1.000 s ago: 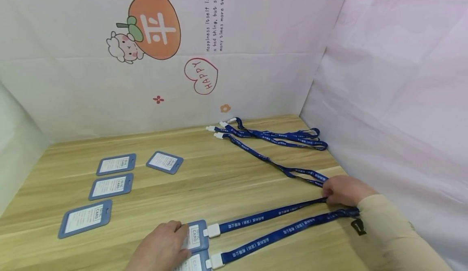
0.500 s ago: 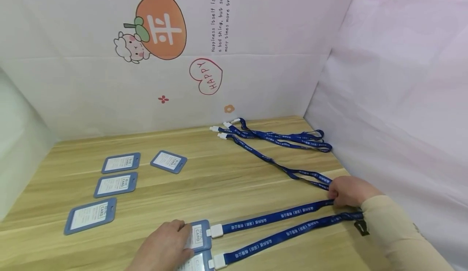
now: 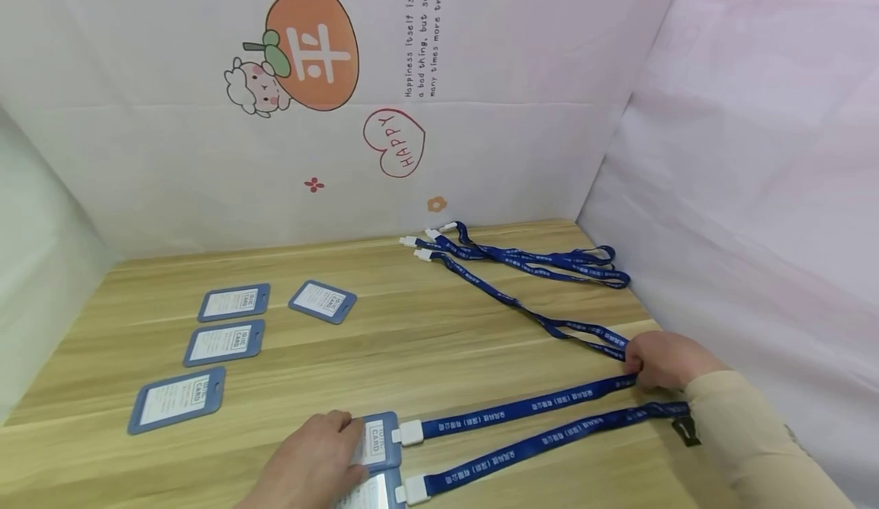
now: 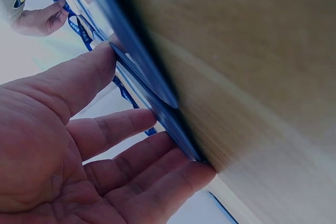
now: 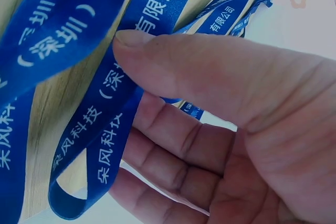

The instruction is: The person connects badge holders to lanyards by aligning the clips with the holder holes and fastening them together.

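Observation:
My left hand [image 3: 312, 459] holds a blue-framed badge holder [image 3: 379, 442] by its edges, thumb at the near side and fingers over the far side. A second badge holder [image 3: 371, 492] lies right beside it, nearer me. Each has a white clip [image 3: 412, 433] joining it to a blue lanyard [image 3: 501, 413] with white lettering. At the right, my right hand [image 3: 669, 360] pinches the looped end of the farther badge's lanyard; in the right wrist view the thumb [image 5: 173, 66] presses on the printed strap [image 5: 115, 98]. The nearer lanyard [image 3: 536, 448] runs under the right forearm.
Several loose badge holders [image 3: 223, 343] lie at the left of the wooden table [image 3: 330, 364]. At the back right are several blue lanyards [image 3: 522, 257] with white clips; another lanyard [image 3: 508, 299] stretches to my right hand. A printed white cloth wall [image 3: 172, 173] stands behind.
The whole scene has shifted slightly right in the head view. Both hands keep the same hold, and the badge holders and lanyards lie as before.

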